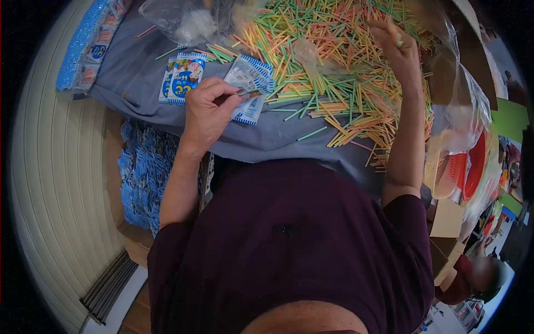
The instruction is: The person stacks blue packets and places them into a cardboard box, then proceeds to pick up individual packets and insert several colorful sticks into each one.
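My left hand is closed in a pinch at the edge of a blue-and-white packet with a partly clear face. Right beside that hand, printed blue-and-white packets lie overlapping on grey cloth. My right hand is over the far right of a large heap of thin coloured sticks, in yellow, green and pink. Its fingers are curled, and a small pale greenish bit shows at them; what they hold is not clear.
Grey cloth covers the table. Linked strips of blue packets fill a box at the left, below the table edge. Clear plastic lies at the back. Red baskets and another person are at the right.
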`<act>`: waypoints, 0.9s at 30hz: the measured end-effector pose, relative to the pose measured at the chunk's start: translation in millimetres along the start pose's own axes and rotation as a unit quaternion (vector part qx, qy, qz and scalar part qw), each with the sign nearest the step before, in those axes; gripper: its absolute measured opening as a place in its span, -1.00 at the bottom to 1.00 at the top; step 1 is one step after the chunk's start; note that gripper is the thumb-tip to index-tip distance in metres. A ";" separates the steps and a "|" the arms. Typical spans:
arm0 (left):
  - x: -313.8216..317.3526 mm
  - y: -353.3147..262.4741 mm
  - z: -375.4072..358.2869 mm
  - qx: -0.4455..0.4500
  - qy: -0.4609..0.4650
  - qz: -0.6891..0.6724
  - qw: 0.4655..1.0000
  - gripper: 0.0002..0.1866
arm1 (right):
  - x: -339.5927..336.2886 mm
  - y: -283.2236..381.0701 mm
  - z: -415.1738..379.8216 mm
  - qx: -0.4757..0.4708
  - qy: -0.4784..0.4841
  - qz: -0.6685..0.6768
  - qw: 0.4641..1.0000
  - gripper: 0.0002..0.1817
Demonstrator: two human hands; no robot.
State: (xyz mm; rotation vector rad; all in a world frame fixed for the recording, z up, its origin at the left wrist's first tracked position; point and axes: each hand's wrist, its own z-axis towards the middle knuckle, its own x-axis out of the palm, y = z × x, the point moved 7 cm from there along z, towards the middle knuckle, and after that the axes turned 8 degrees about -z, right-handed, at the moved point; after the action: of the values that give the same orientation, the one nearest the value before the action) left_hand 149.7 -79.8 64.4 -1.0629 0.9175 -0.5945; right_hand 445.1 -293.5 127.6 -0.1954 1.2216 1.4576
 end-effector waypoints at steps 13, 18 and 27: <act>0.5 -5.4 -2.0 0.010 -0.045 0.045 0.998 -0.85 | 62.7 -26.9 3.8 -0.020 0.191 -0.464 0.865 -0.74; 1.2 -11.8 -3.8 0.056 -0.002 0.096 0.994 -0.85 | 19.8 -33.8 13.5 0.081 -0.043 -0.094 0.991 -0.75; -6.8 -19.2 6.5 0.013 -0.033 -0.090 0.995 -0.84 | 31.0 -55.0 3.2 0.237 -0.087 0.627 0.737 -0.77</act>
State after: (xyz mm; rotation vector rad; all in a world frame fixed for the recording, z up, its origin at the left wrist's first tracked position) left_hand 152.0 -78.9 85.6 -1.1417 0.7585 -0.7135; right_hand 481.1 -283.1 76.6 1.3504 1.5790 2.0823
